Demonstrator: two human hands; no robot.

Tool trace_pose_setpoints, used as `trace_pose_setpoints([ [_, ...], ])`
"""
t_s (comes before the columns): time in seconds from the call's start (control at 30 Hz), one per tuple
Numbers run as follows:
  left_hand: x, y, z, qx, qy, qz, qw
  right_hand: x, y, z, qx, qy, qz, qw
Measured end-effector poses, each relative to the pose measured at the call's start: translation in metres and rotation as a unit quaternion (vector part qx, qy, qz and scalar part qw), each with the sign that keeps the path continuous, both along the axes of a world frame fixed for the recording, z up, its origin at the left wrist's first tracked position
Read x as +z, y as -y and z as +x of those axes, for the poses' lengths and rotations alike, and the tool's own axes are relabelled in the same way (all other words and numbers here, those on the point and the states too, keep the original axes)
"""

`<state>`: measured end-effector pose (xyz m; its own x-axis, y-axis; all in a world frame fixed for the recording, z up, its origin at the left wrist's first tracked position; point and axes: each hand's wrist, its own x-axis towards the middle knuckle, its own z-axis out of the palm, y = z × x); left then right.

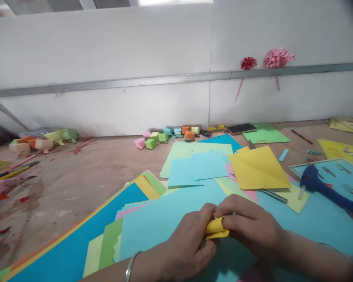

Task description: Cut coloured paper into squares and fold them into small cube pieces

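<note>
A small piece of folded yellow paper [217, 228] is pinched between my two hands, low in the middle of the view. My left hand [191, 239] grips its left end, with a silver bangle on that wrist. The fingers of my right hand [250, 225] close on its other end. Part of the paper is hidden behind my fingers. Beneath both hands lies a large light blue sheet [153, 223] on a pile of coloured paper. Beyond my right hand is a flat yellow sheet [259, 168] with a crease.
A blue glue gun [326, 190] lies to the right. Scissors [273, 195] stick out from under the yellow sheet. Small folded paper boxes [163, 137] and a phone [241, 129] sit along the wall. Two paper flowers [278, 58] hang on the rail. Pencils [14, 170] lie at left.
</note>
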<state>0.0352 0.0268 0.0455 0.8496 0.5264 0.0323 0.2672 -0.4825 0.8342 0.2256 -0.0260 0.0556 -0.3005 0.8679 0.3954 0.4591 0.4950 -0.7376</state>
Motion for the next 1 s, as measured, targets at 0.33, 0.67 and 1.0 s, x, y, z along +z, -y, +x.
trace_pose_setpoints([
  [0.33, 0.002, -0.004, 0.001, -0.103, 0.081, -0.165, 0.978, 0.010, -0.002, 0.008, 0.038, 0.056, 0.178, 0.982],
  [0.67, 0.001, 0.001, 0.000, -0.093, 0.073, -0.122, 0.985, 0.020, 0.004, 0.004, 0.031, 0.034, 0.151, 0.987],
  [1.0, -0.002, 0.005, 0.002, -0.081, 0.063, -0.124, 0.987, 0.009, 0.008, -0.001, -0.038, -0.018, 0.139, 0.989],
])
